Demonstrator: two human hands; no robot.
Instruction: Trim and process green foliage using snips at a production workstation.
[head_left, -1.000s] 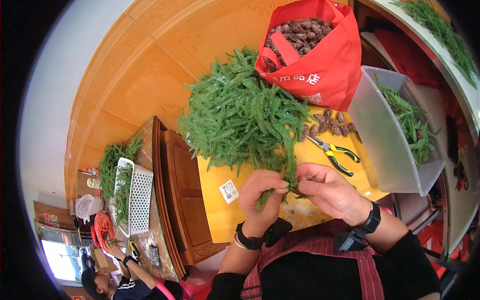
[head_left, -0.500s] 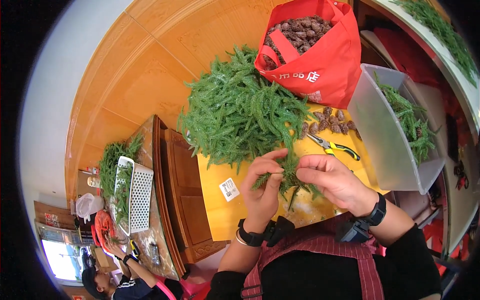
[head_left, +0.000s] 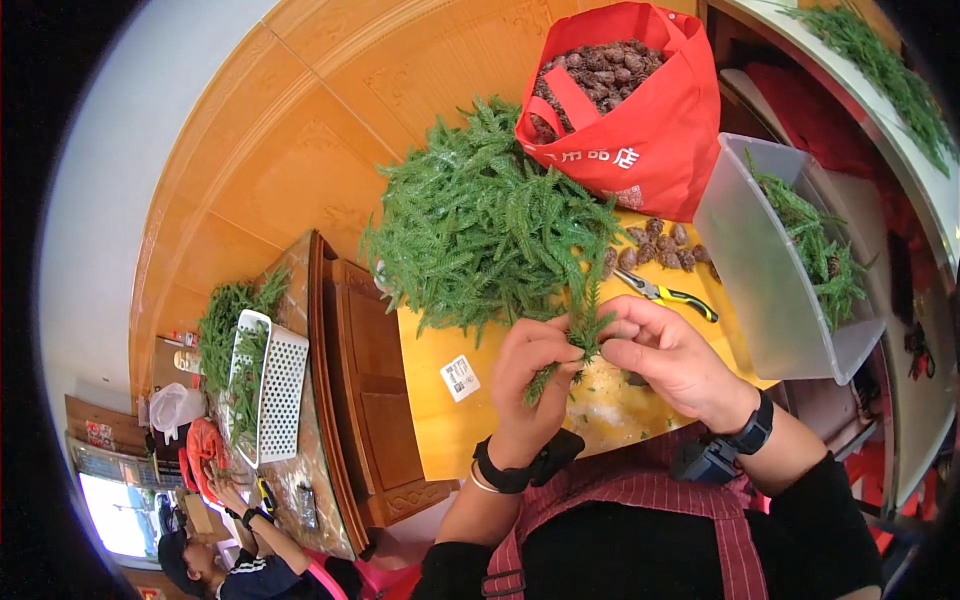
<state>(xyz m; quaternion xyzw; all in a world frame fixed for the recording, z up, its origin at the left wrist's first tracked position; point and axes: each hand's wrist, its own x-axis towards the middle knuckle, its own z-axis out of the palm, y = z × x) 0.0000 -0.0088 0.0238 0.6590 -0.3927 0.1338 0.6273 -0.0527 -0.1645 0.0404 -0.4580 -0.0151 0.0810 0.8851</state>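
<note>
Between my two hands, over the front of the yellow tabletop [head_left: 430, 415], is a small artificial pine sprig [head_left: 588, 325]. One part of it points up and away from me; another pokes out below my left fingers. My left hand [head_left: 530, 370] is closed, pinching its stem. From the other side my right hand [head_left: 675, 365] pinches it between thumb and fingers; whether anything else is in that pinch is hidden. A large heap of green pine sprigs [head_left: 490, 220] lies just beyond. Pliers [head_left: 665, 293] with yellow-and-black handles rest right of the sprig, near several brown pine cones [head_left: 655, 245].
Behind the cones stands a red bag [head_left: 640, 150] filled with pine cones. A translucent bin [head_left: 770, 290] holding sprigs is at the right. On a side table at left, a white perforated basket [head_left: 285, 395] holds greenery; a co-worker [head_left: 250, 560] sits there handling something red.
The sprig has turned from lying spread under my fingers to pointing upward between them. My left fingers have curled in tighter. The heap, pliers and cones have stayed put.
</note>
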